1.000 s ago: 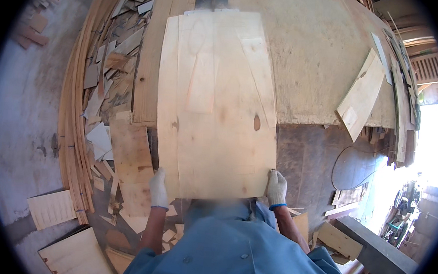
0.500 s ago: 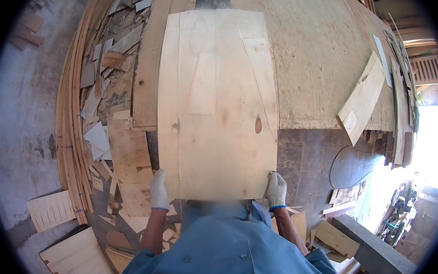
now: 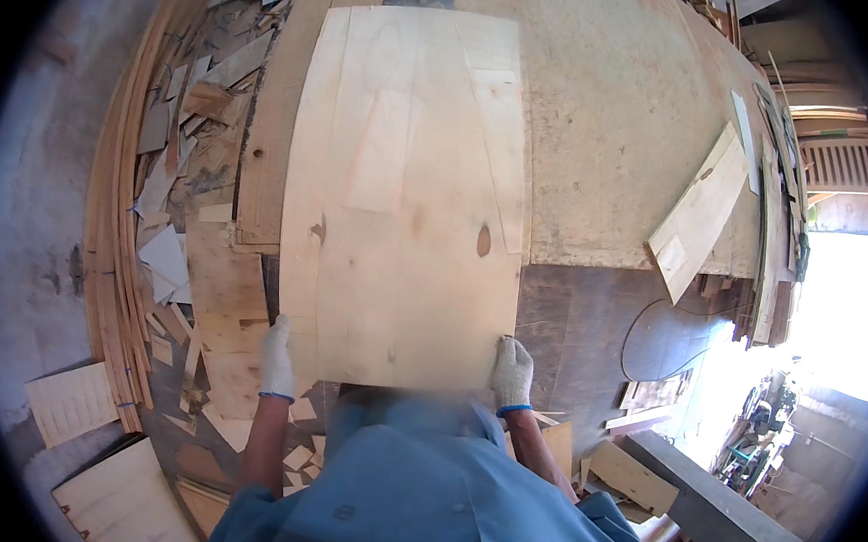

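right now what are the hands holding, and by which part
The board, by its side edges close to the near corners: left hand at the left, right hand at the right.

A large, flat, pale wooden panel, roughly rectangular, lies with its length running from near to far. Its far part is over the tabletop; its near end juts out past the tabletop's near edge, held at the left and right sides. A dark oval knot marks the right half, a smaller brownish one the left. Toward the far end, a paler tapered shape shows left of centre, loose or not unclear, and a slanting line crosses the right. The near edge is partly blurred.
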`<state>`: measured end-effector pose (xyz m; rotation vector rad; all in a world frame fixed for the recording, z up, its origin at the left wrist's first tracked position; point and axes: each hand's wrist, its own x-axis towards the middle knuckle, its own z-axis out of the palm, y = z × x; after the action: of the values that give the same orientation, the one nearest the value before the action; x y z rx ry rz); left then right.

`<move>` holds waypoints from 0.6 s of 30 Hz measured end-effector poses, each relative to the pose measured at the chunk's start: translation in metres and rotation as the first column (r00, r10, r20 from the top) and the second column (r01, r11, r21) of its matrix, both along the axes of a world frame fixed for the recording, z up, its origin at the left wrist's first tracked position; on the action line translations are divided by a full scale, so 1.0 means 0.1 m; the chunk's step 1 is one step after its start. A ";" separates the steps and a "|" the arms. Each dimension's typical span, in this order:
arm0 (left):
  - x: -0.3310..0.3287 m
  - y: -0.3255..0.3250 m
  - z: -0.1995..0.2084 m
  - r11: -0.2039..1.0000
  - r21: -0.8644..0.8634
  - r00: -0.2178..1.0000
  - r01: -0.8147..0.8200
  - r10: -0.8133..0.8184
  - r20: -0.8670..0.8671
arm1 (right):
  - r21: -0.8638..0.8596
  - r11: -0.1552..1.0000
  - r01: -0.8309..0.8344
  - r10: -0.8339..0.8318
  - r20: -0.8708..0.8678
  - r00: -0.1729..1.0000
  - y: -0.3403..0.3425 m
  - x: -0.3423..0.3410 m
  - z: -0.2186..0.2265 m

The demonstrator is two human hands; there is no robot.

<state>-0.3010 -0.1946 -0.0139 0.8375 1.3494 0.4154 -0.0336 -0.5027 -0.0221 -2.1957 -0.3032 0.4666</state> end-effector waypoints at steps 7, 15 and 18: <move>0.05 0.10 -0.03 0.991 0.111 0.995 0.074 -0.065 -0.082 | 0.005 0.997 -0.072 0.071 0.041 0.997 0.29 0.09 0.35; 0.20 0.24 0.10 1.000 0.010 0.998 0.021 -0.021 -0.057 | -0.004 0.999 -0.039 0.039 0.054 0.998 0.34 0.13 0.23; 0.11 0.28 -0.16 0.995 0.097 1.000 0.006 -0.006 0.006 | -0.012 0.997 -0.071 0.072 0.113 0.991 0.42 0.17 0.28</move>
<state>-0.2898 -0.1666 -0.0299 0.9193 1.3287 0.4815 -0.0170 -0.4606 0.0058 -2.2291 -0.4426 0.3834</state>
